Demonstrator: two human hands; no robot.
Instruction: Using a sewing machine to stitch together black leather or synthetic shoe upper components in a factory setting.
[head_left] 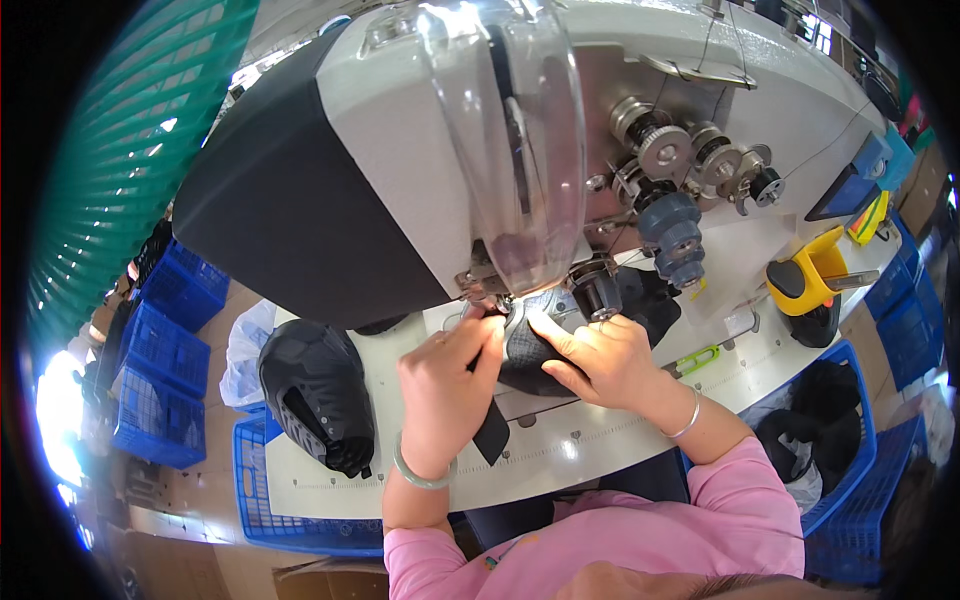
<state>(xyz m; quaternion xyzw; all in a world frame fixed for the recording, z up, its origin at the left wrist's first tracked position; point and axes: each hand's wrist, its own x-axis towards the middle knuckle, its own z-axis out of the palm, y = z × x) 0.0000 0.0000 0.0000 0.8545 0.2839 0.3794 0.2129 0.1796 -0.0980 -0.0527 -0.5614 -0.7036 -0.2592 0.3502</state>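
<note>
"Left hand (440, 385) curled nearly closed, right hand (610, 362) loosely spread, thumb and forefinger on the dark textured fabric shoe piece (526, 354)."

"Does the left pinch it?"

"Can't tell; its fingertips sit at the piece's left edge."

"Where's the piece?"

"Beneath the white-and-black sewing machine (385, 150), back from the front edge of the white worktop (620, 432)."

"Beyond?"

"Black padded shoe upper (318, 390), near the worktop's left edge; green plastic-handled tool (697, 360), right of the piece."

Bare hands (440, 385) partly hide the black textured fabric piece (525, 355). The view's upper edge crops the bulky white sewing machine (375, 110) and green ribbed sheet (130, 170). Dark items (822, 410) in the blue plastic crate (868, 430) are indistinct.
</note>
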